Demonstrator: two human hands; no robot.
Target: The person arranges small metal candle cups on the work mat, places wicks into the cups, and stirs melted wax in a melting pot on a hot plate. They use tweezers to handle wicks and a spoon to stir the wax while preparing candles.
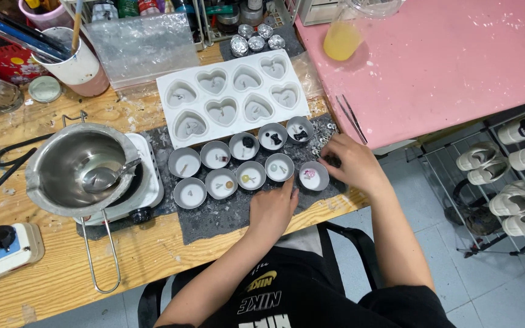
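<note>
1. Black apron fabric (287, 297) covered the person's lap at the near edge of the view, below the wooden table (50, 279).
2. Left hand (273, 209) lay palm down on the dark grey mat (226, 222), fingers loosely curled and holding nothing, its fingertips just beside the front row of small round metal cups (232, 167).
3. Right hand (352, 164) rested at the mat's right end, just beside the rightmost cup with a pink piece (313, 175); its fingertips pinched at something small and dark, too small to identify.
4. Cups stood in two rows on the mat, each holding pale wax; several carried small dark or coloured inserts.
5. Left of the cups, a steel melting pot (77, 170) with a spoon (107, 176) inside sat on a white hot plate (153, 188); a power strip (1, 252) lay near the table's left edge.
6. Beyond the cups, a white heart-shaped mould tray (233, 97) lay flat, its eight cavities filled.
7. Tweezers (351, 118) rested on the pink surface (445, 67) to the right.
8. Farthest back stood a paper cup with sticks (77, 61), foil cups (255, 37) and a yellow-filled clear cup (341, 36).
</note>
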